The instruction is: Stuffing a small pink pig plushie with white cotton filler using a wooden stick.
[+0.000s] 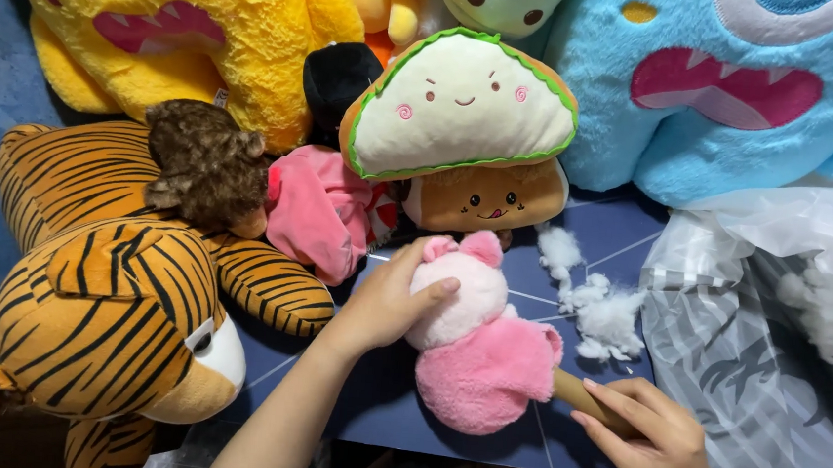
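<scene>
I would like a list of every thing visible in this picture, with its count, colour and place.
pink plush toy: 1, pink and white, centre, on blue mat
wooden stick: 1, tan, pushed against the toy's lower end
loose stuffing: some, white, right of toy
plastic bag: 1, clear, right
tiger plush: 1, orange-black, left
sandwich plush: 1, cream-green, top centre
yellow monster plush: 1, top left
blue monster plush: 1, top right
left hand: grip on toy's head
right hand: grip on stick

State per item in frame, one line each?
Left hand: gripping the pink-and-white plush toy's head.
Right hand: grip closed on the tan wooden stick.
Pink-and-white plush toy: lying on the blue mat, stick pushed into its side.
Tan wooden stick: tip inside the toy.
Loose white stuffing: out on the mat.
Clear plastic bag: open, holds stuffing.
</scene>
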